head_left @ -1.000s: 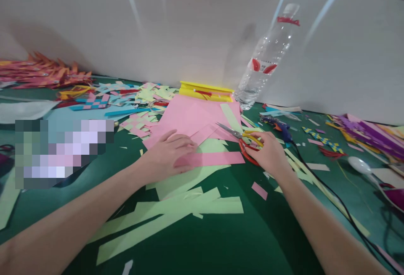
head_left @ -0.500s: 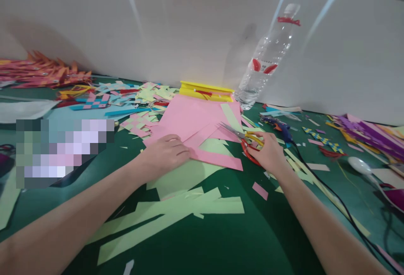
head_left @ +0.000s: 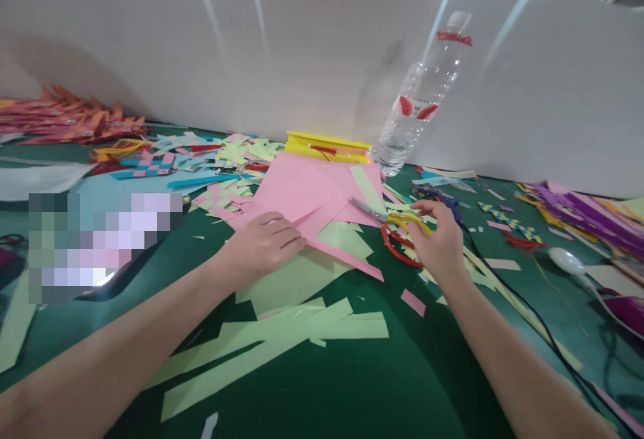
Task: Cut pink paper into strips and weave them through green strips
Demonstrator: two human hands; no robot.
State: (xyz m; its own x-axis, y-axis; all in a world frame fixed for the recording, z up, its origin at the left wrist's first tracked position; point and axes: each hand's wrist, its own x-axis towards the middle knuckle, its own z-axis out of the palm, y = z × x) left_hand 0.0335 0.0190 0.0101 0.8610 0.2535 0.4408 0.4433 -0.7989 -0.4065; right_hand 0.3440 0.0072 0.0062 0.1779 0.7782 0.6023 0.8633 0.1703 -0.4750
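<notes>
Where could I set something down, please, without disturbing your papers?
The largest bare patch of table is in front, between the green strips and the right forearm. A smaller one lies between the blurred object and the left forearm. The middle is crowded with pink paper and scissors, the far left with scraps, the right with a glue gun and spoon.

The left hand (head_left: 266,248) holds a pink strip (head_left: 352,262); the right hand (head_left: 441,237) is loosely curled at the scissors (head_left: 386,222).
</notes>
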